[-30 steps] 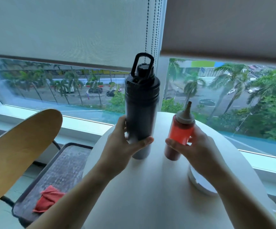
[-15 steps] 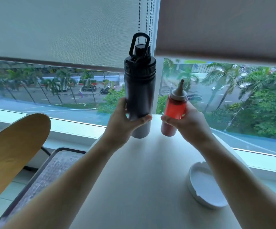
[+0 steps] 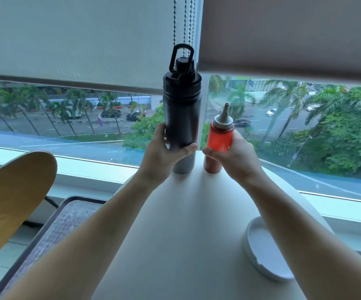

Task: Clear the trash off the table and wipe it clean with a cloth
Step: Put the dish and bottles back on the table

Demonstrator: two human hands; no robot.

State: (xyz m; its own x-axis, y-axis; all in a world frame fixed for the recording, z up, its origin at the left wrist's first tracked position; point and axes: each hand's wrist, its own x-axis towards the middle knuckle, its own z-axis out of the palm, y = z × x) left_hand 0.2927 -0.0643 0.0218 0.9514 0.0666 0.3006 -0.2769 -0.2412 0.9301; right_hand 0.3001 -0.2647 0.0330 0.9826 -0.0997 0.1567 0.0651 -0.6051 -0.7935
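Standing upright at frame centre on the table's (image 3: 186, 245) far edge, 2 bottles point up: left hand (image 3: 161, 156) grips the flask (image 3: 181, 109), right hand (image 3: 235, 158) grips the sauce bottle (image 3: 219, 137).

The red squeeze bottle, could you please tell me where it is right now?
The red squeeze bottle stands upright at the round table's far edge by the window, gripped by the right hand, right of the black flask.

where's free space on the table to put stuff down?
Bare: the wide middle of the table, between the two forearms, from the bottles back to the near edge. Crowded: the far edge, where the left hand grips the flask and the right hand the sauce bottle; the right side holds the white dish.
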